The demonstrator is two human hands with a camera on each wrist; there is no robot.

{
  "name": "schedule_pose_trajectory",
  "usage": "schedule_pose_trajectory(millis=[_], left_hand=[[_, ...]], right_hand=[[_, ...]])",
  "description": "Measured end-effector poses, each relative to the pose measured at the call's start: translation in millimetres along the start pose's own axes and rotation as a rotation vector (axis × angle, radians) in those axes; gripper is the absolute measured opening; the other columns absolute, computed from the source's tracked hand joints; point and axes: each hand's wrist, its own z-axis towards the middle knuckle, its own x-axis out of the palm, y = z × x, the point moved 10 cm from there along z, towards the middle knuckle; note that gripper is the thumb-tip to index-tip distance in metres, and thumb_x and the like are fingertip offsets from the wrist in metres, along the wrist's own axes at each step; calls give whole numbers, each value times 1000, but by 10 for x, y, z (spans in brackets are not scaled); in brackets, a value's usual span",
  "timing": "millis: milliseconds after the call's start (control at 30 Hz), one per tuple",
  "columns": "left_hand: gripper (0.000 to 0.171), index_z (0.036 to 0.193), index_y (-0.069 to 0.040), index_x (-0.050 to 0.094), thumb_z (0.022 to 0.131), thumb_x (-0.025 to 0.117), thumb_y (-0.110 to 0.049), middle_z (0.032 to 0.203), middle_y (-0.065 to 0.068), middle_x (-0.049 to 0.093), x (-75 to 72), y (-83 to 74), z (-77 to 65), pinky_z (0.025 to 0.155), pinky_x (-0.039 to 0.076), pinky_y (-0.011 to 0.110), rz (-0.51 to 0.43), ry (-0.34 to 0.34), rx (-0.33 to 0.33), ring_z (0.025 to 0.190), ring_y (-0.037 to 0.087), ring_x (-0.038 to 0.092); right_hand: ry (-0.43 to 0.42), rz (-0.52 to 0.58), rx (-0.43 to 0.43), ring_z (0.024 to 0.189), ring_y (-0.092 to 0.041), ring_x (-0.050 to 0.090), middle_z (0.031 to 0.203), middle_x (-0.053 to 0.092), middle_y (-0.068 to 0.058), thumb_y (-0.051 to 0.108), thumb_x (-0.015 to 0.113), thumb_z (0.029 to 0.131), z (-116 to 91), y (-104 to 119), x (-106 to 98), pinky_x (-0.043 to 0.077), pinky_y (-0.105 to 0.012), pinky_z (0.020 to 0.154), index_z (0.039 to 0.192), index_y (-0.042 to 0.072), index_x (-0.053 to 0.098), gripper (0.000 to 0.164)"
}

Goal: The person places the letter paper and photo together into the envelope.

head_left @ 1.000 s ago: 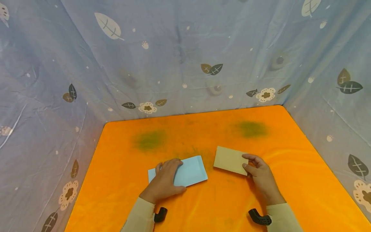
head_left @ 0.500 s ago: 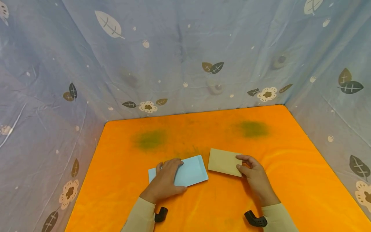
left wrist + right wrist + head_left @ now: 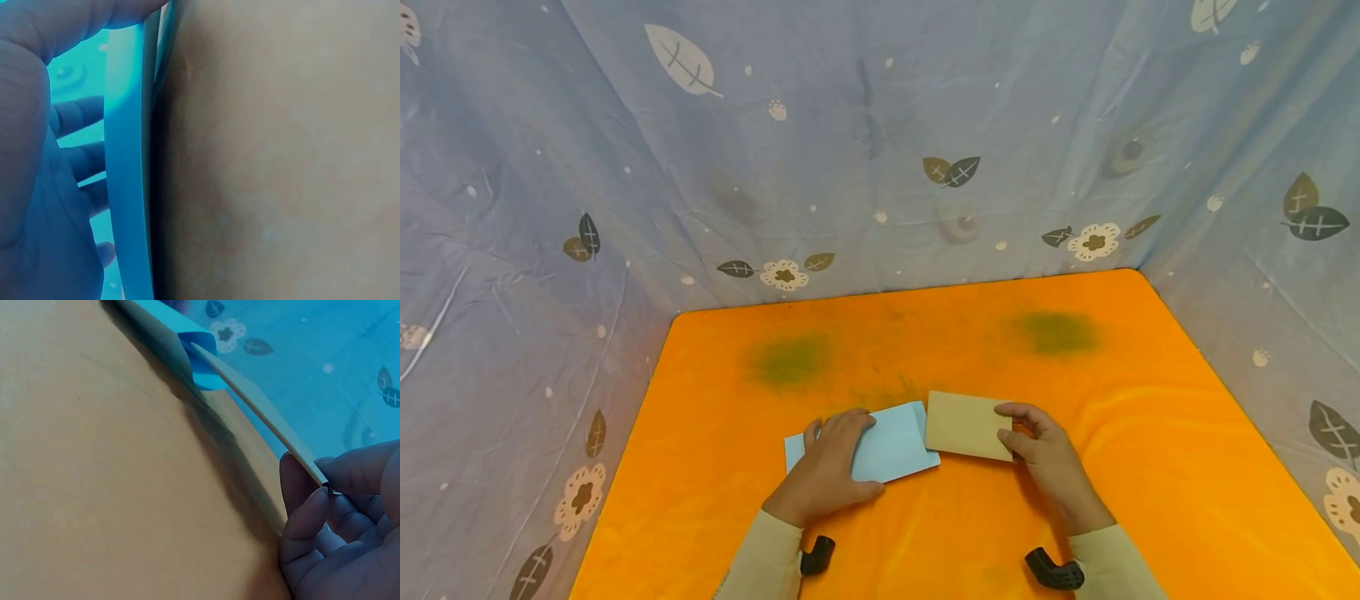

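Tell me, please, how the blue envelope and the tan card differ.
The blue envelope looks longer than the tan card. The envelope gapes open at the end facing the card, while the card looks flat and stiff. The left hand grips the envelope across its width; the right hand pinches the card at one end. Both are roughly rectangular.

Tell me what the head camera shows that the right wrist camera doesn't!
Only head: cream fabric sleeves and curved black pieces at the wrists.

Only right wrist: the gaping mouth of the light-blue paper envelope, with the tip of the beige rectangular paper card at it.

Both: that envelope, that card, the right hand pinching it, and the blue leaf-printed curtain.
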Motion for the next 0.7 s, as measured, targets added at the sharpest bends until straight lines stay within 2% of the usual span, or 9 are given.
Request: schedule_pose_trajectory(millis=[333,700], left_hand=[[88,157,-14,50,85,91,-42,167,8,43,6,6,-2,117,13,67,13,-10,16,154,27,36],[90,159,-17,48,85,90,-46,168,5,42,22,30,13,118,11,63,17,-6,14,154,24,35]], right_hand=[[65,51,12,78,-23,53,154,52,-19,11,69,108,0,-2,125,50,-32,72,146,-1,61,40],[90,75,63,79,-24,55,145,58,-20,11,69,109,-3,-39,183,53,-32,69,147,-1,61,41]])
